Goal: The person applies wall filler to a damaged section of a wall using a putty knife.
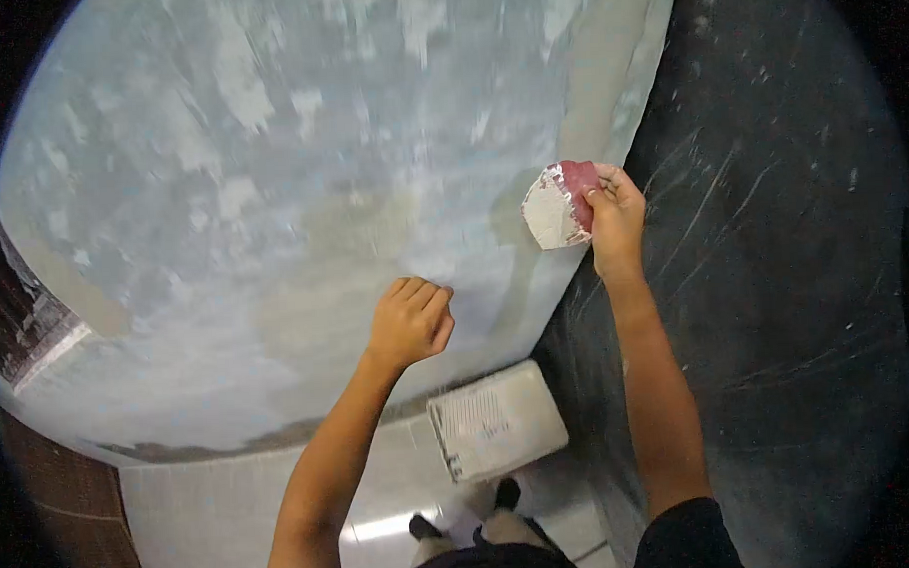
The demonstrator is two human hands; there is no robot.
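Pinched between the thumb and fingers of my right hand (618, 213) is a red putty spreader (583, 184). White putty (550, 217) covers the left part of its face. The spreader is in front of the patchy grey-white wall (350, 157), near the corner with the dark wall. My left hand (413, 318) is curled into a fist in front of the wall's lower middle, its back toward me. Nothing sticks out of the fist, and its palm side is hidden. Damp-looking darker patches show on the plaster around both hands.
A whitish rectangular container (504, 422) with a ribbed patch stands on the tiled floor (232, 502), close to the corner and my feet. The dark, scratched wall (784, 272) rises on the right. At far left are an opening (25, 309) in the wall and a brown panel (61, 488).
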